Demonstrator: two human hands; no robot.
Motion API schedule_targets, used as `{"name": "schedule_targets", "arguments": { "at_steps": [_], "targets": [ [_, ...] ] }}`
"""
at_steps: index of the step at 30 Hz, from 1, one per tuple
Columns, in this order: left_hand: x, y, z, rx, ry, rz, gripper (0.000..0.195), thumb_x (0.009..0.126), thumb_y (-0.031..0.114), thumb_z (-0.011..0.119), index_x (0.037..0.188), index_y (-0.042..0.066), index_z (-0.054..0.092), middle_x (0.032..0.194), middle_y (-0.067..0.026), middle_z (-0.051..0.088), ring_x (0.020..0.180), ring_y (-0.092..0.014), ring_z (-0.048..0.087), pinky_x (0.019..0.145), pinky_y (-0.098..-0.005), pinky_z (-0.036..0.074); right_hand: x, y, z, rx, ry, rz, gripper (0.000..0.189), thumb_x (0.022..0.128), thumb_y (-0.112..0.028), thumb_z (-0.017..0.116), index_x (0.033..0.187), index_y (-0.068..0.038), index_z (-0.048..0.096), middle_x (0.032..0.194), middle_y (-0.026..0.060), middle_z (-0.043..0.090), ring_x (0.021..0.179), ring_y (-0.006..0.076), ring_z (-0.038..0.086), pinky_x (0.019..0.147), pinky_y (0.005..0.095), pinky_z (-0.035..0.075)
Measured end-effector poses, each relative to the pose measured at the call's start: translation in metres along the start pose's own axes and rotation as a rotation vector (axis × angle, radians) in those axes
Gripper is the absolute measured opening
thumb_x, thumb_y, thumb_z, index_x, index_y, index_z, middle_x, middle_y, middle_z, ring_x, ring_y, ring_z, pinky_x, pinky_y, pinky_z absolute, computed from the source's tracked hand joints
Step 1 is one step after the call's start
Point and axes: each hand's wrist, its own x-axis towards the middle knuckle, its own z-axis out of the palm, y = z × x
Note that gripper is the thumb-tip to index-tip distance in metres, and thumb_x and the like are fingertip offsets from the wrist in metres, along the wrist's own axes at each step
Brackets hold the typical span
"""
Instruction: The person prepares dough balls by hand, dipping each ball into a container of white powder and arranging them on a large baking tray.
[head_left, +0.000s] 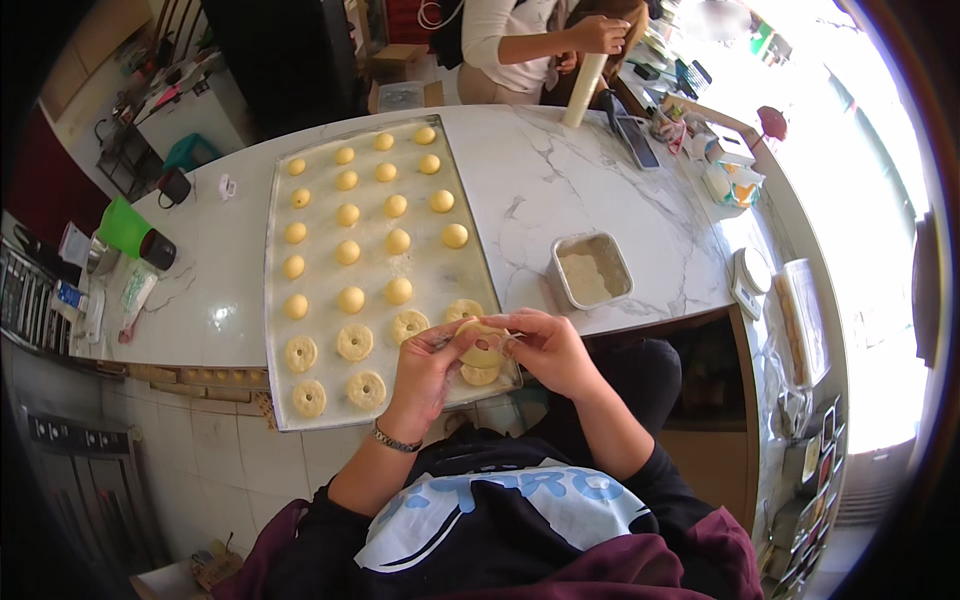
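Observation:
Between my two hands is a ring of pale dough (480, 354) with a hole in its middle. My left hand (426, 367) grips its left side, thumb on top. On the right side, my right hand (544, 349) pinches the ring with thumb and fingers. Both hands hover over the near right corner of a large metal baking tray (450, 277). Flattened dough rings (355, 343) with small holes lie in the tray's near rows. Round dough balls (347, 253) fill the rows farther off. One dough ring (480, 374) lies partly hidden beneath my hands.
Right of the tray, a square metal tin (591, 270) holds flour. A co-worker's hand (600, 35) holds an upright roll of film (585, 90) across the marble table (517, 165). A phone (636, 142) lies nearby. Kitchen scales (750, 277) stand far right; a green jug (124, 226) lies left.

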Motion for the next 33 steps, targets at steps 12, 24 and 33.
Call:
{"name": "schedule_targets", "arguments": {
  "at_steps": [12,24,33],
  "targets": [
    [-0.012,0.015,-0.012,0.018,0.072,0.047,0.024,0.081,0.012,0.068,0.098,-0.004,0.063,0.086,-0.0081,0.066,0.077,-0.012,0.063,0.068,-0.021,0.051,0.022,0.002,0.014,0.224,0.002,0.093,0.027,0.08,0.001,0.06,0.107,0.001,0.063,0.09,0.005,0.062,0.081,0.0077,0.057,0.068,0.021,0.046],
    [-0.014,0.018,-0.028,0.014,0.087,0.067,0.024,0.081,0.015,0.068,0.097,-0.002,0.065,0.085,-0.0072,0.067,0.073,-0.009,0.062,0.059,-0.0179,0.047,0.028,-0.003,0.032,-0.102,-0.147,-0.064,0.023,0.081,0.001,0.059,0.104,0.005,0.062,0.089,0.0079,0.065,0.081,0.0097,0.059,0.074,0.0221,0.047],
    [-0.009,0.018,-0.029,0.079,0.102,0.042,0.022,0.081,0.015,0.068,0.096,-0.001,0.066,0.081,-0.0055,0.066,0.067,-0.008,0.06,0.057,-0.0187,0.047,0.026,-0.004,0.029,0.013,-0.159,0.003,0.029,0.081,0.005,0.056,0.11,0.004,0.06,0.099,0.0063,0.057,0.09,0.0125,0.059,0.079,0.024,0.047]
  ]
}}
